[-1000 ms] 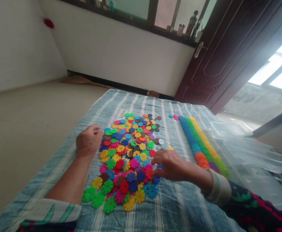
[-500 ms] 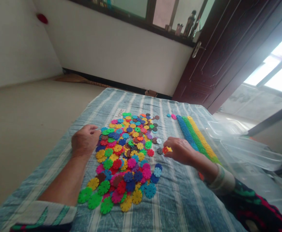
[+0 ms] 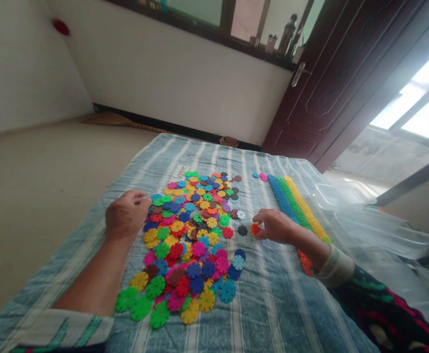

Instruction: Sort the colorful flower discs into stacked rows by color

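My right hand pinches an orange notched plastic disc between thumb and fingertips, just right of a loose dark grey disc. To its left spreads a big pile of multicoloured notched discs, lying flat and overlapping on the striped cloth. My left hand rests on the cloth at the pile's left edge, its fingers curled; what they may hold is hidden. Beyond my right hand lie long rows of stacked discs: a blue row, a green row and a yellow row. An orange row shows partly under my right forearm.
A blue striped cloth covers the table. Clear plastic boxes stand at the right edge. One blue disc and a pink disc lie at the rows' far end. Behind are a wall and a dark red door.
My right hand has moved slightly right, away from the dark grey disc, and the orange disc in it now faces the camera. My left hand stays beside the pile.
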The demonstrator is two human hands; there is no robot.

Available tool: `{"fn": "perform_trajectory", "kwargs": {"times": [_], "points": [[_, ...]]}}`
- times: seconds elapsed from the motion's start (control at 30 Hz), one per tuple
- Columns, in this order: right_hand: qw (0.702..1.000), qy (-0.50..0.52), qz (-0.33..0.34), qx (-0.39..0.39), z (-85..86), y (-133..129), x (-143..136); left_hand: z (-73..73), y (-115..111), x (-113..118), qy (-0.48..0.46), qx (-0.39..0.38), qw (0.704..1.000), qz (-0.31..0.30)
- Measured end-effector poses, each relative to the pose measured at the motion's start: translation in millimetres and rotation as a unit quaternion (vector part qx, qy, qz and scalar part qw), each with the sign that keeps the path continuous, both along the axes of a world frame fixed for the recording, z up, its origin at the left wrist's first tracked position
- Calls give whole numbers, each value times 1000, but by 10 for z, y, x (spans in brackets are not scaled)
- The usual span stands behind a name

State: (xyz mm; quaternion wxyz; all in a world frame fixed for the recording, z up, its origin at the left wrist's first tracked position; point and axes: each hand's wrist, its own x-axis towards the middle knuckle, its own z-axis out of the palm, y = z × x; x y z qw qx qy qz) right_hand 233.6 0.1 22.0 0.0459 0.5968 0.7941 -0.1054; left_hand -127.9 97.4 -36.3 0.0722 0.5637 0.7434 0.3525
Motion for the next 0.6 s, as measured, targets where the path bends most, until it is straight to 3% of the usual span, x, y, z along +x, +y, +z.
{"fn": "perform_trajectory", "kwargs": {"times": [0.43,0.6], "points": [[999,0,23,28,56,-54,-21,9,-15,-6,-1,2,1000,-3],[994,71,62,62,34,-96,-79,32,-28,9,5,-14,1000,-3]]}}
